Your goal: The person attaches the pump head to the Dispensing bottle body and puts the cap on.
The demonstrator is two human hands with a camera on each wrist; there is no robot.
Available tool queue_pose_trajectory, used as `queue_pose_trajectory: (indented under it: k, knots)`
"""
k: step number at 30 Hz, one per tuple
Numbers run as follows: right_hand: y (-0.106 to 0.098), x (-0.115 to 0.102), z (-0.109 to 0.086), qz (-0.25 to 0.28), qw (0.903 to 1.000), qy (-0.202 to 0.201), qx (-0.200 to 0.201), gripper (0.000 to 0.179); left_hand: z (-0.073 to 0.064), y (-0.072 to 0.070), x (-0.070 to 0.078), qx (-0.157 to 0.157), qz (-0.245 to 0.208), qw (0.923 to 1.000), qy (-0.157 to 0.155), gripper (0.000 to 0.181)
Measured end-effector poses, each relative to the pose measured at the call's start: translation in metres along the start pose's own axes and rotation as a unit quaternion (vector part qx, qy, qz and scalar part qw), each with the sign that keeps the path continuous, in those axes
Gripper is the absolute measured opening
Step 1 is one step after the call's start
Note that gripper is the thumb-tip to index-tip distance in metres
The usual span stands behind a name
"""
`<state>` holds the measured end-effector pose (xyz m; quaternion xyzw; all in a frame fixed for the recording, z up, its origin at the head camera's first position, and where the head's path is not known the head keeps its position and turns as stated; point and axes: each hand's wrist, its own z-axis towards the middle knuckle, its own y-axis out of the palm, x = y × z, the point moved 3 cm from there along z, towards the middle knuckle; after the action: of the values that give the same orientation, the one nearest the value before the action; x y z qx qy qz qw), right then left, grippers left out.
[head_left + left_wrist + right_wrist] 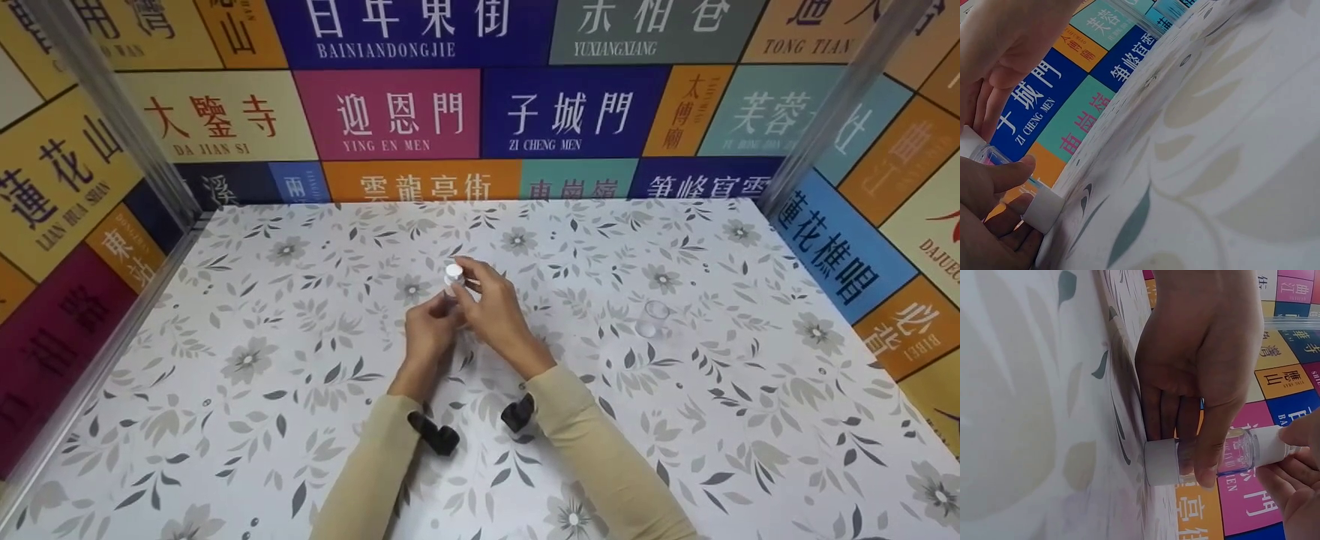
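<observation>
A small clear bottle (1235, 451) stands upright on the table, with a white base (1161, 463) at its lower end and a white top (454, 273) above. My left hand (431, 330) grips its clear body low down, thumb on one side and fingers on the other. From the right, my right hand (491, 304) pinches the white top between thumb and fingers. In the left wrist view the base (1043, 209) touches the table surface. Fingers hide part of the clear body.
A clear, cup-like piece (654, 319) lies on the table to the right of my hands. The tabletop (315, 420) has a grey leaf and flower pattern. Colourful panels with lettering (386, 112) rise behind and at both sides.
</observation>
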<state>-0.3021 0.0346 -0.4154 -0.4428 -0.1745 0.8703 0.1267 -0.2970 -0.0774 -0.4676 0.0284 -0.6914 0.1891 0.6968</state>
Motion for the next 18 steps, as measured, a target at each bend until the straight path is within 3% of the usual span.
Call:
queue_pose_trajectory:
  k: [8,14,18]
  knots:
    - [-0.0002,-0.0012,-0.0006,0.005,0.9999,0.01,0.006,0.037,-0.0005,0.0,-0.0013,-0.006,-0.005,1.0,-0.001,0.039]
    - [-0.0011,-0.0025,-0.0014,0.006,0.9999,0.013,0.008,0.039,0.0006,-0.0003,-0.0028,-0.006,0.005,0.9997,-0.022,0.038]
    - [0.0013,-0.0026,-0.0011,0.002,1.0,0.005,-0.001,0.036,0.0003,-0.0008,-0.0026,0.001,0.016,0.9998,-0.014,0.037]
